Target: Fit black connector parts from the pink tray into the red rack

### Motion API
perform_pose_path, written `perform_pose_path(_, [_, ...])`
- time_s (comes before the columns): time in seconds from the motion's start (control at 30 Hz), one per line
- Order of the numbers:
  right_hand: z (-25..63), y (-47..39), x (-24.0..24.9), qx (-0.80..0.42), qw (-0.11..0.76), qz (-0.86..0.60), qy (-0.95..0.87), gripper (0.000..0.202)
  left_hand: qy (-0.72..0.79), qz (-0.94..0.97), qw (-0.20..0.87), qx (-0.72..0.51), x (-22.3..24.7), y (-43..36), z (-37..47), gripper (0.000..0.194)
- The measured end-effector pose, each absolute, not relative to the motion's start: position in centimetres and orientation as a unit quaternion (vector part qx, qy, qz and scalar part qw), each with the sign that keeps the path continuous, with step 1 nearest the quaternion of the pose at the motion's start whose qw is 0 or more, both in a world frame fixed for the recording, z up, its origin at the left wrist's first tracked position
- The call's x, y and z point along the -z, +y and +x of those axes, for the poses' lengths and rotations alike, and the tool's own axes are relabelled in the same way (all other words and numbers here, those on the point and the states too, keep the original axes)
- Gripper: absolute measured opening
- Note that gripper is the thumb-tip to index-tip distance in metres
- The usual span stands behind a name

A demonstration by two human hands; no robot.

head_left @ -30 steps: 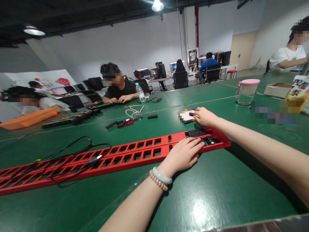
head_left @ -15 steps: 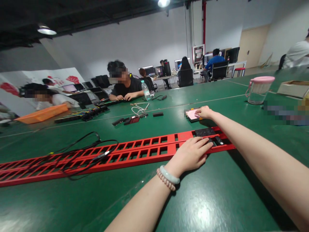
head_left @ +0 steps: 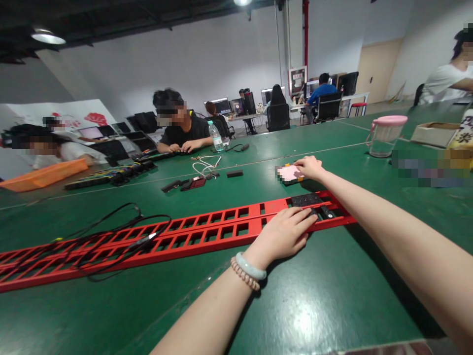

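Observation:
My left hand [head_left: 284, 230] lies palm down with its fingers apart on the red slotted frame [head_left: 207, 231], a long double row of rectangular openings. Its fingertips touch black parts near the frame's right end, beside a black textured plate [head_left: 306, 199]. Beyond the frame, my right hand [head_left: 311, 166] reaches over a flat pink-topped object [head_left: 290, 172] with dark and yellow edges. Fingers of that hand are stretched out at the object's right side; part of its surface is blurred out. Black cables [head_left: 121, 241] lie looped across the frame's left part.
On the green table [head_left: 177, 305] are a lidded pink cup [head_left: 388, 138], an open box [head_left: 436, 134], a water bottle [head_left: 216, 137], a white cable [head_left: 207, 165], small black pieces [head_left: 235, 173] and an orange tray [head_left: 48, 175]. Co-workers sit across the table and at the right.
The view has swung slightly right, so things appear further left. My right fingers have shifted a little on the pink-topped object. My left hand stays on the frame.

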State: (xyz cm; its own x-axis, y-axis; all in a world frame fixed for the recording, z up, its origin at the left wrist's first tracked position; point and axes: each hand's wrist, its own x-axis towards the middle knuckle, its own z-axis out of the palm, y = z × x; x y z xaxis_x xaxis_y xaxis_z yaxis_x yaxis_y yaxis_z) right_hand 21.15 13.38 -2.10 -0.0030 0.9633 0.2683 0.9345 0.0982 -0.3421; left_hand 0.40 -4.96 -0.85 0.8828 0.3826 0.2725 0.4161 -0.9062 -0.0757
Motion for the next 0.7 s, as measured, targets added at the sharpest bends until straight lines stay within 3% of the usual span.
perform_pose_path(0.17, [21.8, 11.0, 0.6, -0.032, 0.465, -0.541, -0.7, 0.027, -0.207, -0.968, 0.064, 0.129, 0.9, -4.7, 0.5, 0.044])
perform_pose_path(0.3, [21.7, 6.7, 1.1, -0.186, 0.631, -0.488, -0.574, 0.038, -0.21, -0.966, 0.065, 0.132, 0.9, -4.6, 0.6, 0.044])
perform_pose_path(0.37, [21.8, 4.3, 1.6, -0.312, 0.662, -0.443, -0.518, 0.05, -0.212, -0.966, 0.066, 0.133, 0.9, -4.5, 0.6, 0.044])
perform_pose_path(0.5, [22.9, 0.8, 2.7, -0.446, 0.666, -0.382, -0.46, 0.03, -0.211, -0.966, 0.064, 0.133, 0.9, -4.4, 0.7, 0.044])
perform_pose_path(0.7, [24.4, -0.1, 3.4, -0.586, 0.652, -0.303, -0.374, 0.029, -0.211, -0.967, 0.065, 0.126, 0.7, -4.2, 0.7, 0.043])
